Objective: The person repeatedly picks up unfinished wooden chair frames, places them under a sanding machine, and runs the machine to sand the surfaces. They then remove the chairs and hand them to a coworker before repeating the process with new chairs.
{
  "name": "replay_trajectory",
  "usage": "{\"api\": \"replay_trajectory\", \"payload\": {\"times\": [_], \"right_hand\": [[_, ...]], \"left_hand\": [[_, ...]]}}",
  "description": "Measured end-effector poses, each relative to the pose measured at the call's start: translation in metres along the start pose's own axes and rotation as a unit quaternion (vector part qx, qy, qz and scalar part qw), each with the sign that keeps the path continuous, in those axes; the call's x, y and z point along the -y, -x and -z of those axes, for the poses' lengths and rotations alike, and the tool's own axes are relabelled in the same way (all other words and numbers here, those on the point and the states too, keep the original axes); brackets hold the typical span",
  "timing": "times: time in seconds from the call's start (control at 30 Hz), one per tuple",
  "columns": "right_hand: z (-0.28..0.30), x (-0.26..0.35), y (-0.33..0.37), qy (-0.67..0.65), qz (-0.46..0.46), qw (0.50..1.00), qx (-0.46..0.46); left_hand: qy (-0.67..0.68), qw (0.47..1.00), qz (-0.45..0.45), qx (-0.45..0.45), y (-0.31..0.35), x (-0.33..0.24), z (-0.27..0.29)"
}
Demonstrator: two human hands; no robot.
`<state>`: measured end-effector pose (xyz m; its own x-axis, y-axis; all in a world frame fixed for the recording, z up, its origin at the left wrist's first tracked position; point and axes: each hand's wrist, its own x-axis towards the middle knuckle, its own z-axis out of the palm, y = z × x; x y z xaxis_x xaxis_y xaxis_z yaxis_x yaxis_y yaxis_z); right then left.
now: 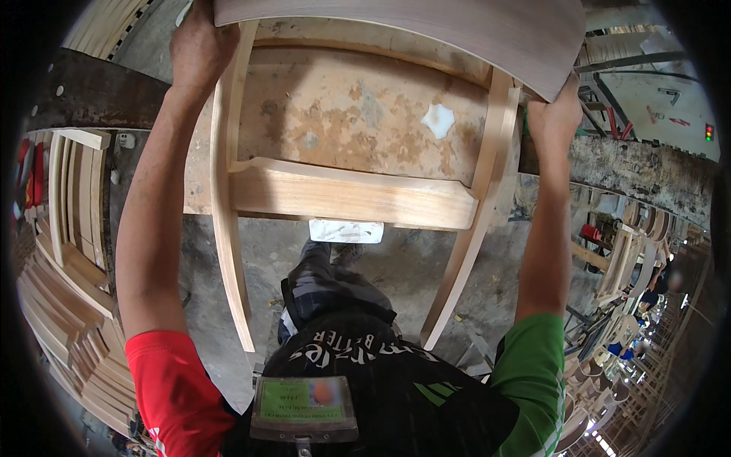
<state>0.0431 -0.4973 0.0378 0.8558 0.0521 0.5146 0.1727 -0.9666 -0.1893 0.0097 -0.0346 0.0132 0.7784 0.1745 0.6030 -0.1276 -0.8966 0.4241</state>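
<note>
**Curved panel held over a pale wooden frame**

Nearest, on the chest of a black shirt [365, 404] with one red and one green sleeve, hangs a clear plastic badge holder [304, 433] with a green card [293, 399] in it.

Farther out, both arms reach to a wide panel [411, 11], smooth, grey-brown and faintly grained, its near edge bowed. The right hand [554, 118] holds its right corner between thumb and fingers. The left hand [202, 49] is at the opposite corner; its fingers run out of view, so their grip I cannot tell.

Below the panel lies the frame: two slender, gently curved legs [226, 251] [464, 266] joined by a broad rail [350, 193] with a shaped upper edge, all pale, sanded-looking wood. A white block [346, 231] shows just past the rail.

Under the frame, the bench [327, 114] has a blotchy brown top bearing a jagged white patch [438, 120]. Grey concrete floor [411, 263] spreads lower down.

At left, curved slats [76, 335] lie stacked; at far right, wooden frames [620, 263] crowd the workshop.
</note>
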Motion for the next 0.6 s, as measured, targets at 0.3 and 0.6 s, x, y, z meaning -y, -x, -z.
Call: {"api": "replay_trajectory", "payload": {"times": [0.3, 0.6], "right_hand": [[0.007, -0.012, 0.001, -0.044, -0.071, 0.992, 0.094], [0.076, -0.031, -0.113, -0.054, 0.222, 0.953, -0.199]], "left_hand": [[0.013, 0.998, 0.046, 0.046, -0.004, -0.007, 0.004], [-0.06, 0.996, 0.043, 0.058, -0.001, -0.003, -0.007]]}}
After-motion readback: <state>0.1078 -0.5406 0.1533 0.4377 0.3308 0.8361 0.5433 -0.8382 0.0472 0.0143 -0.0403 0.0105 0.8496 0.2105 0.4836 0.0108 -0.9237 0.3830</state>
